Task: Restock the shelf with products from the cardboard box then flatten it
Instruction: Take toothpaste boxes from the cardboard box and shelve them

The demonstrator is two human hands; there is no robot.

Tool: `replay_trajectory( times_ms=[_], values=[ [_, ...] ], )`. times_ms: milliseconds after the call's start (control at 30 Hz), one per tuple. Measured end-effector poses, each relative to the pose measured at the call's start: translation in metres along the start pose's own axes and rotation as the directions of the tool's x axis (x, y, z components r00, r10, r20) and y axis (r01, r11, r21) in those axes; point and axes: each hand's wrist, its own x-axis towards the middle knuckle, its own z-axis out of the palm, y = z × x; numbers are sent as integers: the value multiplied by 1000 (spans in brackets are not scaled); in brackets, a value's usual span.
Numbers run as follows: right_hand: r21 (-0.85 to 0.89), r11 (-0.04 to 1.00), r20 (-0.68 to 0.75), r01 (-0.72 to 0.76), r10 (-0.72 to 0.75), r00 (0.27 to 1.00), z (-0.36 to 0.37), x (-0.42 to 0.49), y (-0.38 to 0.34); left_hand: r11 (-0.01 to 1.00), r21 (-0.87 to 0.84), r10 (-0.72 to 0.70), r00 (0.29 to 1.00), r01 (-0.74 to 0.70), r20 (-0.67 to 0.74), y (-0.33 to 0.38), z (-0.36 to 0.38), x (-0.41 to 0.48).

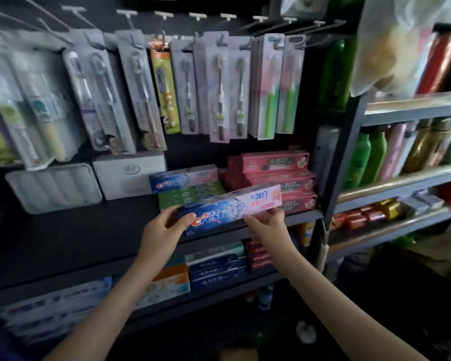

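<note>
Restocking, mid-step: a person's left hand (164, 231) and right hand (267, 221) hold a blue-and-pink Crest toothpaste carton (229, 207) level above the front edge of the dark shelf (76, 230). The left fingers are curled round its blue end, and the right fingers pinch the pink end. The carton hangs just in front of a stack of blue Crest cartons (184, 178) and green cartons (190, 195), not yet set down.

The job looks only partly done. Stock already stands on this shelf, this carton has yet to be placed, and the cardboard box, not clearly in view, remains to be emptied and flattened.

From the left, a white tray pack (54, 187) and a white box (129, 175) sit at the back of the shelf beneath hanging toothbrush packs (141, 87). Farther right, stacked pink cartons (279, 178) crowd the carton's pink end, so the slot looks tight. Bottles (362, 160) fill the neighbouring rack.
</note>
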Motion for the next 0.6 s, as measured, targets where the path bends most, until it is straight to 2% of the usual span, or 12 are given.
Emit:
replay_trajectory(
  times_ms=[100, 233, 433, 600],
  values=[
    [-151, 988, 131, 3, 17, 991, 16, 13, -7, 999, 10, -32, 996, 33, -82, -8, -28, 17],
    [-277, 961, 205, 20, 38, 978, 30, 31, -13, 993, 107, -33, 988, 49, -148, -23, -49, 54],
    [-308, 951, 206, 10, 57, 977, 33, 58, -9, 987, 133, -59, 974, 89, -217, -56, -54, 111],
    [-295, 955, 176, -43, 99, 979, 35, 76, 5, 979, 189, -37, 983, 72, -180, -74, -43, 151]
  ],
)
